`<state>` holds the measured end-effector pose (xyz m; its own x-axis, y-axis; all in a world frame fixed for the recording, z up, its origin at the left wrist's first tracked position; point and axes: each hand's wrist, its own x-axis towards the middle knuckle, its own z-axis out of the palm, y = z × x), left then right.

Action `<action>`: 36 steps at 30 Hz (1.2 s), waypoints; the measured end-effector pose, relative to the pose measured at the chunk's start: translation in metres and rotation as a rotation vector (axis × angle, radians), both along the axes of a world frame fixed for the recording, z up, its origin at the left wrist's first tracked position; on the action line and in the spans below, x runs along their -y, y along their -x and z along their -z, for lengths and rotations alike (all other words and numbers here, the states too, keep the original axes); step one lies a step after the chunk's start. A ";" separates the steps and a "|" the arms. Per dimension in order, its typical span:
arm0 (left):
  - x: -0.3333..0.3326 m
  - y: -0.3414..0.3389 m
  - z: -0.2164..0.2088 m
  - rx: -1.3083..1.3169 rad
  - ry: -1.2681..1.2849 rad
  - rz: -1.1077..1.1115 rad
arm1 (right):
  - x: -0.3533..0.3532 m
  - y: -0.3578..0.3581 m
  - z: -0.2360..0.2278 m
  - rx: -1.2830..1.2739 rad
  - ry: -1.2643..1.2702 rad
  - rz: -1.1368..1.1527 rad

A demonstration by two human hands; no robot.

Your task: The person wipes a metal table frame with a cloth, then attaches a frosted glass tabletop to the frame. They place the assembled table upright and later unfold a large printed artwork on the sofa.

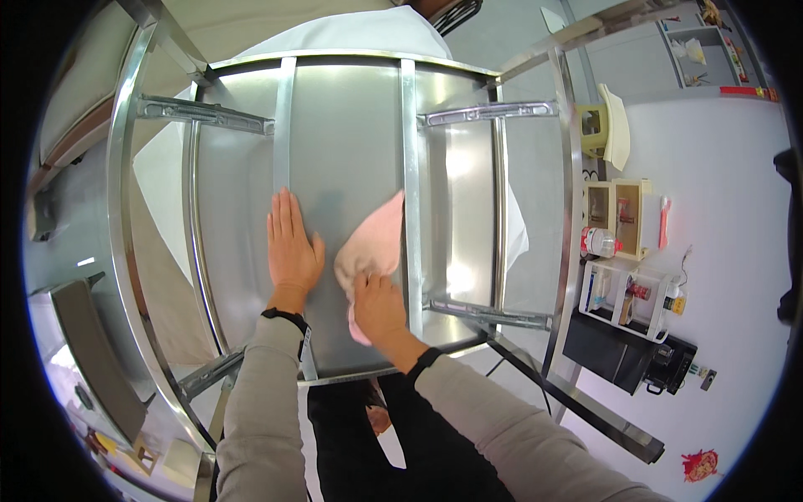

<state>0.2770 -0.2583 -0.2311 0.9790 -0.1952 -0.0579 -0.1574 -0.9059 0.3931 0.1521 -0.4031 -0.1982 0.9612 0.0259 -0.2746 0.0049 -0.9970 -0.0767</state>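
Note:
A metal table (343, 159) lies upside down in front of me, its grey underside facing up and its legs rising at the sides. My left hand (293, 251) rests flat on the left metal strip (284, 117) and the panel beside it, fingers stretched out and holding nothing. My right hand (381, 309) is closed on a pink cloth (372, 238), pressing it to the middle panel just left of the right metal strip (410, 151). Part of the cloth is bunched under the fingers; the rest spreads away from me.
Folding brackets (489, 111) and leg rails (565, 217) frame both sides. White sheeting (335, 32) lies beneath the far edge. On the right stand a white rack (623, 297), a plastic bottle (598, 243) and a black box-like object (611, 351). A brown sofa (79, 84) is far left.

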 end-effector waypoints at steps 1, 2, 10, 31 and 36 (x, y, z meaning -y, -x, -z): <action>0.000 0.000 -0.001 -0.017 0.001 0.003 | -0.008 0.020 -0.006 -0.092 -0.073 0.033; 0.000 0.000 -0.003 -0.002 0.009 0.003 | -0.013 0.035 -0.010 -0.232 -0.137 0.065; 0.007 0.027 -0.027 -0.106 0.195 -0.026 | -0.009 0.089 -0.068 -0.428 -0.490 0.296; 0.139 0.266 -0.075 -0.489 0.714 0.135 | 0.117 0.176 -0.035 0.273 -0.289 0.643; 0.122 0.261 -0.078 -0.513 0.596 0.058 | 0.111 0.185 0.005 0.110 -0.264 0.373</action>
